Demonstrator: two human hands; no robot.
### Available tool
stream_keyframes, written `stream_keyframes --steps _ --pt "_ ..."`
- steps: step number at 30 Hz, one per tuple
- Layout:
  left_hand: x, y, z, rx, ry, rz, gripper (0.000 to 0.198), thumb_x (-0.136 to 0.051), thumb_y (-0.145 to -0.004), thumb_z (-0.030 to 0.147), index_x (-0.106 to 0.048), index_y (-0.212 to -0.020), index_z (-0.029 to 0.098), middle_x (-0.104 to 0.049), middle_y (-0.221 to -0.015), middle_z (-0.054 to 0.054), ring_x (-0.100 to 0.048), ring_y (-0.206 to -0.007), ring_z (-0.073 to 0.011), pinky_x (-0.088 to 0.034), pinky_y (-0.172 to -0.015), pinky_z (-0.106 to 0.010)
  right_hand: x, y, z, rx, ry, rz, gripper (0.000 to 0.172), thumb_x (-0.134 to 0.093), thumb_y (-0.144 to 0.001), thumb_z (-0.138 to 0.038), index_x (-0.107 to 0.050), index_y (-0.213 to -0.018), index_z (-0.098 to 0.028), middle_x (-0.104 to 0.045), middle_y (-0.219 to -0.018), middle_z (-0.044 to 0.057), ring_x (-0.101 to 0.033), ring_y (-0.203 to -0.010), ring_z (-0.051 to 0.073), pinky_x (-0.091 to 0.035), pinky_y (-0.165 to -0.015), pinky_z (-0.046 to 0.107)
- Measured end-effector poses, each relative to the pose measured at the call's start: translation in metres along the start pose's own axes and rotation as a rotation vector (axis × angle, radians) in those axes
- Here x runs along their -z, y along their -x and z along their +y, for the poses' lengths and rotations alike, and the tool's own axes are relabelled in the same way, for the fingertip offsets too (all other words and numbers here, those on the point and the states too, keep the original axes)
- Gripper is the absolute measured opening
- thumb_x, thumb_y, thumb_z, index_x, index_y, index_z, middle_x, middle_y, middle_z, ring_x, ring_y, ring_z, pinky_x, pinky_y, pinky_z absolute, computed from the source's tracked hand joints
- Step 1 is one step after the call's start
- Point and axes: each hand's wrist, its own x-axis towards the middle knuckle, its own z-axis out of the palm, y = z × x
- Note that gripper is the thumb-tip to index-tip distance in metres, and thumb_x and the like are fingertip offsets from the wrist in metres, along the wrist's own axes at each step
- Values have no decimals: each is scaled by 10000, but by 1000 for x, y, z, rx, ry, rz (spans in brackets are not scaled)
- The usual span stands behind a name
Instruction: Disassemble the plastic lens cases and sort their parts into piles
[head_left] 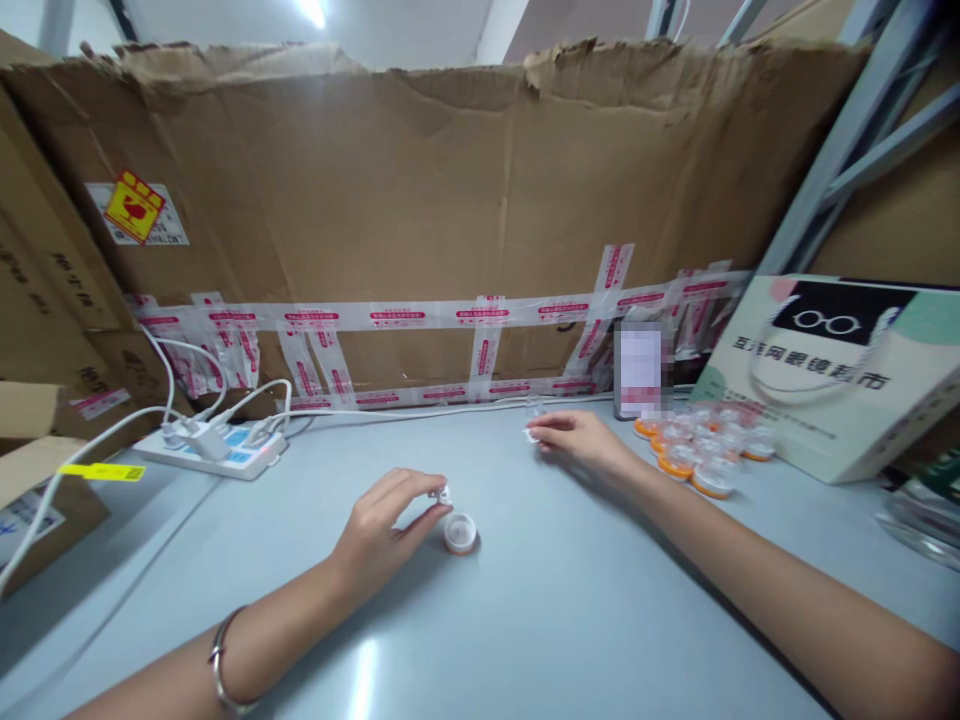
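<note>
My left hand (pixel 394 525) pinches a small white piece (pixel 442 494) between thumb and fingertips; its exact kind is too small to make out. Just beside those fingertips, a small round container (pixel 460 532) with a white top and an orange base sits on the grey table (pixel 495 620). Farther back and to the right, my right hand (pixel 577 438) is closed in a pinch on another small white piece (pixel 530 435). A small clear, cap-like item (pixel 535 405) stands right behind those fingers.
Several clear round containers with orange bases (pixel 701 445) cluster at the right, by a paper bag (pixel 810 380) and an upright phone (pixel 639 370). A power strip (pixel 247 455) with white cables lies at the left. Behind the table rises a large cardboard box (pixel 390 200).
</note>
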Motion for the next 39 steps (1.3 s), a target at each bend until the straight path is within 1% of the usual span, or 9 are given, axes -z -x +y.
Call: stream_keyframes --steps 2,4,8,15,22,27,32,34,39 --pt "0 1 -4 40 17 -1 166 -598 -796 133 -588 -958 163 -649 -774 -32 -613 -721 -129 -507 -664 -243 17 -12 9 0 57 4 205 -715 -528 -279 -656 -631 -112 -622 -540 25 -519 -485 103 -416 -536 257" --pt "-1 1 -7 87 32 -13 163 -601 -795 140 -590 -955 166 -649 -787 -30 -613 -729 -127 -507 -672 -242 24 -17 17 6 102 -6 165 -709 -518 -252 -658 -590 -112 -616 -513 26 -521 -489 113 -407 -539 260" --pt "-2 1 -10 151 43 -36 152 -596 -798 152 -592 -949 167 -647 -802 -30 -613 -741 -125 -506 -684 -243 13 -18 27 27 192 -10 147 -667 -563 -253 -694 -631 -126 -643 -545 23 -548 -532 129 -419 -583 262" --pt "-3 0 -8 199 47 -59 125 -584 -806 183 -602 -929 172 -652 -804 -29 -615 -733 -130 -509 -679 -251 -6 -17 29 66 316 52 179 -641 -603 -305 -713 -682 -162 -684 -644 31 -591 -628 166 -424 -605 263" --pt "-3 1 -7 209 57 -75 124 -585 -805 176 -598 -928 169 -652 -811 -28 -612 -735 -127 -507 -683 -249 -8 -15 25 68 386 121 153 -609 -626 -263 -703 -685 -157 -679 -624 36 -591 -578 162 -433 -596 263" --pt "-2 1 -5 196 55 -76 121 -575 -814 194 -597 -930 171 -653 -802 -33 -613 -728 -130 -513 -676 -254 -3 -13 21 72 401 154 110 -588 -622 -206 -684 -646 -158 -657 -576 19 -575 -512 145 -429 -567 253" --pt "-3 1 -5 197 68 -83 128 -573 -816 205 -605 -935 169 -654 -800 -36 -615 -735 -132 -518 -681 -255 7 -14 21 53 393 163 84 -574 -606 -162 -656 -589 -162 -578 -444 -11 -541 -444 137 -410 -520 249" --pt "-3 2 -5 208 80 -82 136 -574 -813 200 -610 -941 169 -659 -809 -37 -616 -743 -133 -519 -690 -259 10 -15 21 50 380 174 94 -577 -610 -172 -664 -632 -145 -572 -455 -8 -525 -424 132 -408 -512 256" --pt "-4 2 -2 341 161 -92 165 -557 -820 208 -647 -952 168 -687 -861 -50 -636 -754 -138 -528 -711 -269 0 -7 11 125 314 255 322 -533 -716 -329 -648 -921 -108 -621 -677 37 -541 -536 134 -420 -556 268"
